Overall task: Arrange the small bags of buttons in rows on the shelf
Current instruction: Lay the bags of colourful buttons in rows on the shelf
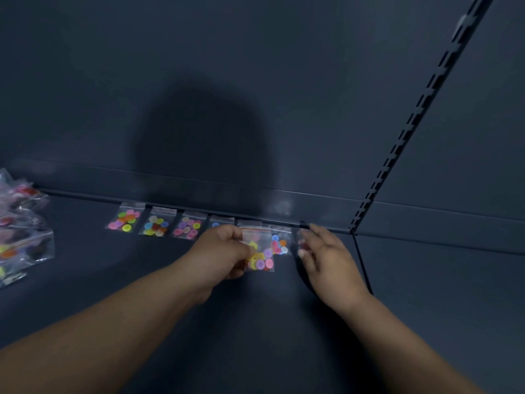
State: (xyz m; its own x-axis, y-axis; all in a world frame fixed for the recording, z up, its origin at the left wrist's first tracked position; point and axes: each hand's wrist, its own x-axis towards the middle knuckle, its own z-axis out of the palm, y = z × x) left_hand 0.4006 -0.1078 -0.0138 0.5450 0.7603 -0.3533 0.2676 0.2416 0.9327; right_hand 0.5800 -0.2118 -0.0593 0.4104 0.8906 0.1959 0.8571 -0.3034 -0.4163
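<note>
Head view: bag (262,255) pinched in left hand (223,251).

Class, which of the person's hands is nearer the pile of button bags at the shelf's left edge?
Left. The left hand lies right of the pile, holding a bag; the right hand is further right, at the end of the row.

bag row (159,226) along back wall (255,81), pile (20,228) (left)

The flat metal shelf (142,280) is coloured dark slate grey. Pink, yellow, green and orange buttons (127,228) are seen in small clear plastic bags (131,207); the front clear bag (262,260) is edged red.
</note>
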